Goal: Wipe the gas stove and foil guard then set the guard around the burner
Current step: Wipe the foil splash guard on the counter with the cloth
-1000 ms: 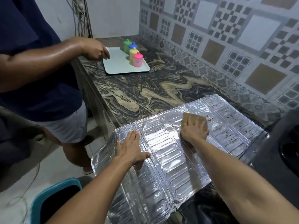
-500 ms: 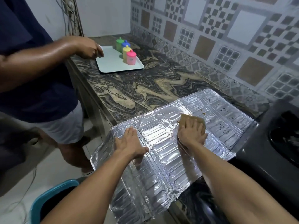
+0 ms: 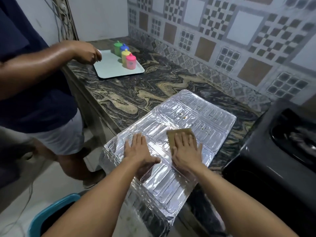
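The silver foil guard (image 3: 201,117) lies unfolded flat on the marbled counter, its near end hanging past the counter's front edge. My left hand (image 3: 138,151) presses flat on the foil, fingers spread, holding nothing. My right hand (image 3: 186,149) lies flat on a brown wiping cloth (image 3: 177,132), pressing it onto the foil's middle panel. Small dark specks dot the foil's far panels. The black gas stove (image 3: 266,168) sits at the right edge, just right of the foil; its burner well is blurred.
Another person in a dark shirt stands at the left, one hand (image 3: 87,52) on a white tray (image 3: 111,71) that carries several coloured lidded cups (image 3: 130,61). A teal bin (image 3: 51,212) sits on the floor below my left arm. Patterned tiles back the counter (image 3: 136,96).
My right hand and the cloth have slid back toward me along the foil. My left hand stays planted. The view has shifted, so the stove shows more at the right.
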A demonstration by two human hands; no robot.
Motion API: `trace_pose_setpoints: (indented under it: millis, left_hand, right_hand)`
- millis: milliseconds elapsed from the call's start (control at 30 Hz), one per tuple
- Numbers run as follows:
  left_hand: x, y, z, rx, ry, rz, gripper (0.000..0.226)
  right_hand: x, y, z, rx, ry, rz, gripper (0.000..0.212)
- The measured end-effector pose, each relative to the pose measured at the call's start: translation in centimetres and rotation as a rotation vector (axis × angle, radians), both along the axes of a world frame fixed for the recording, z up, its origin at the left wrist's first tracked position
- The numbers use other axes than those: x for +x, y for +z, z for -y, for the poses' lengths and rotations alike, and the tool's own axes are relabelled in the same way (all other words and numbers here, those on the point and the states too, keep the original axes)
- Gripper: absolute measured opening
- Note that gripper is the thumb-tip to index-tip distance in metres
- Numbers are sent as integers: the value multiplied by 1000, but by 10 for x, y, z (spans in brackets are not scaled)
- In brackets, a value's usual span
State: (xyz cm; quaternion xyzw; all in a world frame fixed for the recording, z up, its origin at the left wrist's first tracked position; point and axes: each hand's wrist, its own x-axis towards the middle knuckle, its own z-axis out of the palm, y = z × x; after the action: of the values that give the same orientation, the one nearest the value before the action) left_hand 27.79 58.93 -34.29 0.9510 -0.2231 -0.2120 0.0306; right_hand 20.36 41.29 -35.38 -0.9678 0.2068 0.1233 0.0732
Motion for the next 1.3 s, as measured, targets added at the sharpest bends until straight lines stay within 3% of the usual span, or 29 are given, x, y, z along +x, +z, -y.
trace_pose_setpoints:
  millis: [100, 267, 367, 567, 633, 800, 1033, 1233, 1300]
  left_hand:
    - [0, 0, 1, 2, -8, -13, 128]
    - [1, -1, -1, 2, -17, 2, 128]
    - [4, -3, -2, -6, -33, 4, 130]
    - [4, -8, -5, -45, -33, -13, 132]
    - [4, -9, -4, -44, -33, -18, 134]
    - [3, -11, -3, -82, -28, -8, 132]
    - [3, -7, -5, -57, -39, 1, 132]
    - [6, -5, -5, -41, -27, -19, 133]
    - [10, -3, -3, -28, -27, -20, 134]
  right_hand:
    - [-13, 1, 20, 8, -194, -13, 60]
    - [-64, 7, -28, -4, 199, 18, 63]
    - [-95, 8, -35, -22, 262, 2, 66]
    - [-52, 4, 25, -3, -163, -9, 58]
    - [-44, 6, 19, 41, -198, 9, 60]
    - [-42, 0, -33, -10, 244, 53, 67]
    - [26, -1, 7, -15, 41, 90, 57]
    - [62, 1, 11, -38, 293, 80, 58]
    - [69, 1, 22, -28, 264, 84, 57]
